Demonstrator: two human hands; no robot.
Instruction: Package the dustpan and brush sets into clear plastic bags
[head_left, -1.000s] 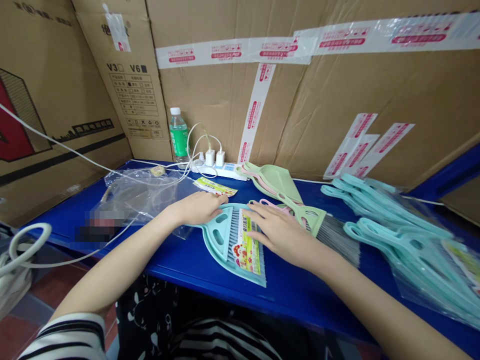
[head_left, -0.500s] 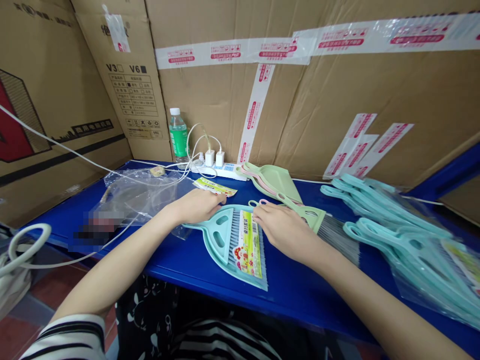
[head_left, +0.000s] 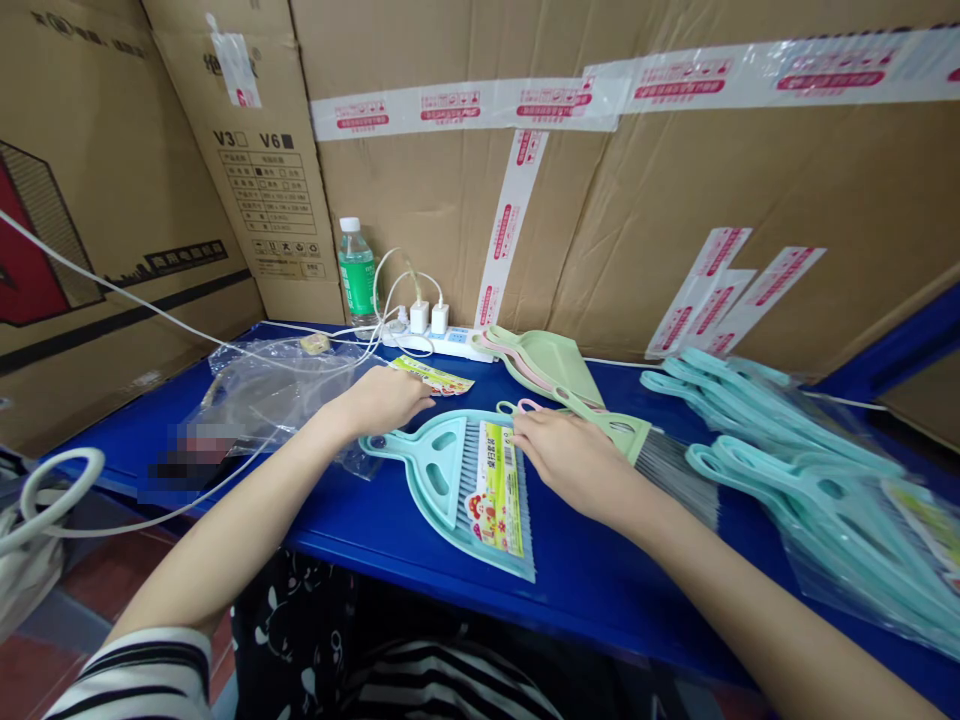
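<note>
A light blue dustpan (head_left: 414,500) lies flat on the blue table with a matching brush (head_left: 448,440) nested in it. A yellow printed label card (head_left: 499,500) rests over the grey bristles. My right hand (head_left: 566,455) is closed, its fingers pressed together at the card's upper right edge; what its fingertips hold, if anything, is hidden. My left hand (head_left: 390,395) is curled just above the dustpan, beside loose yellow-green label cards (head_left: 442,378). Its fingertips point down and are mostly hidden, so I cannot see whether they pinch anything.
Green and pink dustpans (head_left: 555,360) and a green brush (head_left: 626,430) lie behind my right hand. Several light blue sets (head_left: 825,500) in clear bags are at right. Clear plastic bags (head_left: 277,390), a power strip (head_left: 469,343), white cables and a bottle (head_left: 358,275) stand left and back, before cardboard.
My left hand has moved left and slightly up, off the dustpan's upper edge, uncovering its handle end. My right hand has shifted slightly right. The dustpan and brush stay put.
</note>
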